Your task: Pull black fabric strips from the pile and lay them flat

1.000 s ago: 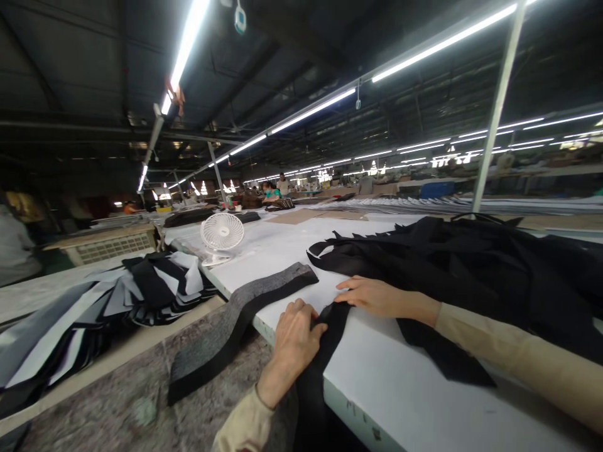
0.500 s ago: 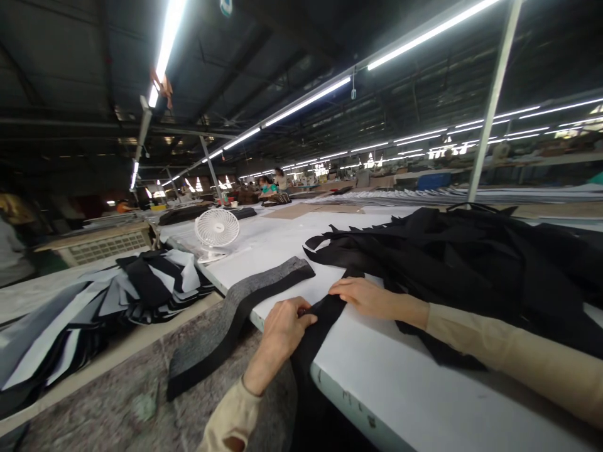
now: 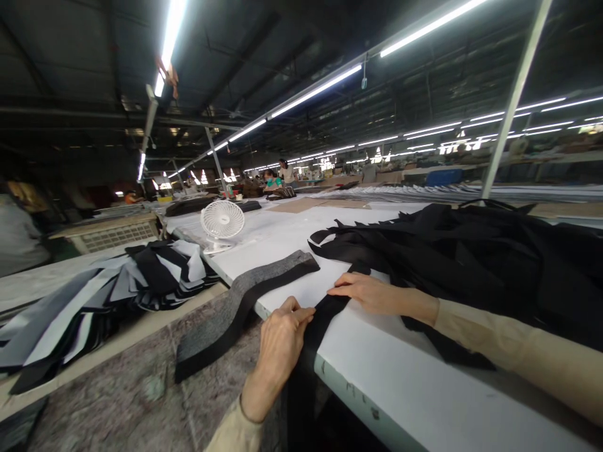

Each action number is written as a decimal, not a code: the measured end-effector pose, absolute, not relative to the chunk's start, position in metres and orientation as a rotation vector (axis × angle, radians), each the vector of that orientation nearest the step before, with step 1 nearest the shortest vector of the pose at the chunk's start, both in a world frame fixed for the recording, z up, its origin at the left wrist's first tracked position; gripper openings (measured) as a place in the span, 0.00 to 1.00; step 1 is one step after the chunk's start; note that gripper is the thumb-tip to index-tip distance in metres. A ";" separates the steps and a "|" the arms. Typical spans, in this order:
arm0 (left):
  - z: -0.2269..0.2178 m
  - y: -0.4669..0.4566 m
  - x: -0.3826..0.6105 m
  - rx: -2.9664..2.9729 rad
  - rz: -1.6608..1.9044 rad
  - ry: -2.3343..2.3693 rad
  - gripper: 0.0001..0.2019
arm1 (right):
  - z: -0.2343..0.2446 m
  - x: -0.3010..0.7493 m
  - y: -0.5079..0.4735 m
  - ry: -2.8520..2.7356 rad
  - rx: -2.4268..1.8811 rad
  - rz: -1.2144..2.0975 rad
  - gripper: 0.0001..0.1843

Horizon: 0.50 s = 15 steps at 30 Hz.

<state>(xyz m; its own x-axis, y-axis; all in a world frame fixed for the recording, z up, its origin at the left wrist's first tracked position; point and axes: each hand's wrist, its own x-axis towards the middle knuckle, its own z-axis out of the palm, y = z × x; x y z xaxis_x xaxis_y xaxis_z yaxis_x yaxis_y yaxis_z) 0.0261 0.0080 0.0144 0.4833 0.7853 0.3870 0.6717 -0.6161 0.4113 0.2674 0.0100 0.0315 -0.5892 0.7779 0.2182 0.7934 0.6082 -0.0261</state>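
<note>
A black fabric strip [image 3: 326, 319] runs across the white table's edge and hangs down in front of it. My left hand [image 3: 282, 336] pinches the left edge of this strip, thumb and forefinger together, right by the table edge. Farther up the strip rests my right hand [image 3: 370, 292], palm down, its fingers pressed together on the fabric; its thumb is mostly hidden. To the left of my hands, a grey strip with a black border [image 3: 245, 301] lies partly on the table and droops over its side.
A large heap of black fabric pieces [image 3: 461, 251] covers the white table [image 3: 400, 376] on the right. A small white fan [image 3: 222, 220] stands at its left edge. Stacked grey, white and black strips [image 3: 117, 289] lie at left. People [image 3: 273, 180] are in the background.
My left thumb and forefinger have closed together at the strip's edge. The right hand stays at nearly the same place on the strip. The camera view has shifted slightly.
</note>
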 end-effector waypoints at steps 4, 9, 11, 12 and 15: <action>0.014 0.009 0.025 2.595 0.774 1.258 0.13 | 0.038 0.254 0.002 -2.730 -1.382 -0.302 0.36; 0.020 0.014 0.032 2.658 0.735 1.258 0.12 | 0.049 0.263 0.003 -2.700 -1.429 -0.267 0.28; 0.024 0.019 0.040 2.696 0.698 1.269 0.12 | 0.052 0.271 0.007 -2.515 -1.510 -0.392 0.24; 0.026 0.022 0.046 2.712 0.678 1.273 0.13 | 0.052 0.273 0.008 -2.441 -1.508 -0.422 0.24; 0.029 0.031 0.064 2.737 0.642 1.254 0.13 | 0.047 0.270 0.012 -2.457 -1.278 -0.224 0.24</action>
